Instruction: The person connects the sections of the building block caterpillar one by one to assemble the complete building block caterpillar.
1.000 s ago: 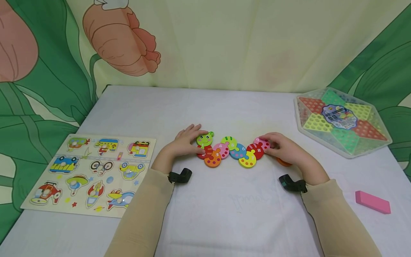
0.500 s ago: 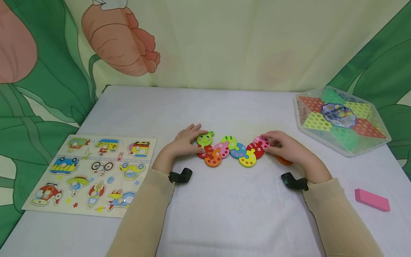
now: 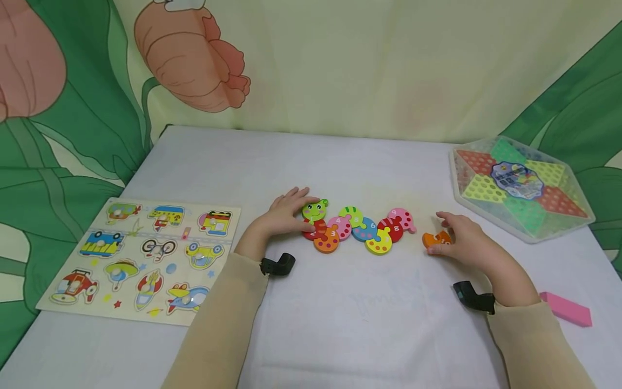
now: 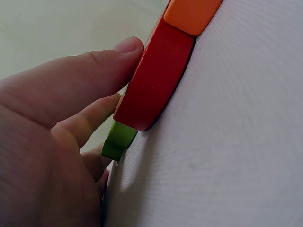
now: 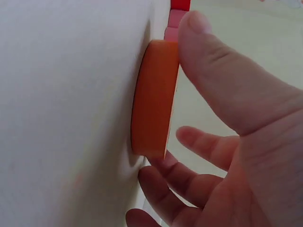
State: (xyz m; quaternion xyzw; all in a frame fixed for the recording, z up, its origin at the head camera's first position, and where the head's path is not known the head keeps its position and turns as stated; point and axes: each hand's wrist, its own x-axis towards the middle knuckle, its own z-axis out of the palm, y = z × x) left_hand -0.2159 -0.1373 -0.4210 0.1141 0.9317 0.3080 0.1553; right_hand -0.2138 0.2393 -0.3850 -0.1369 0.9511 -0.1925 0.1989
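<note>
A row of joined, numbered caterpillar puzzle pieces [image 3: 370, 230] lies across the table. My left hand [image 3: 277, 219] is at its left end, index finger by the green smiling head piece [image 3: 315, 210] and thumb touching the red piece [image 4: 156, 71] below it; its fingers are spread. At the row's right end sits a pink piece [image 3: 401, 219]. To the right, apart from the row, my right hand [image 3: 468, 240] holds an orange puzzle piece [image 3: 432, 240], thumb on its near end [image 5: 156, 99] and a fingertip at the other. Its index finger stands off it.
A peg puzzle board [image 3: 141, 259] with vehicle pictures lies at the left, partly under the left sleeve. A clear hexagonal game box [image 3: 522, 186] is at the back right. A pink block [image 3: 567, 309] sits beside the right sleeve. A printed curtain [image 3: 340, 65] hangs behind.
The right hand has let go of the pink piece and moved right and nearer, onto the orange piece. The left hand stays at the head end. The view has shifted slightly.
</note>
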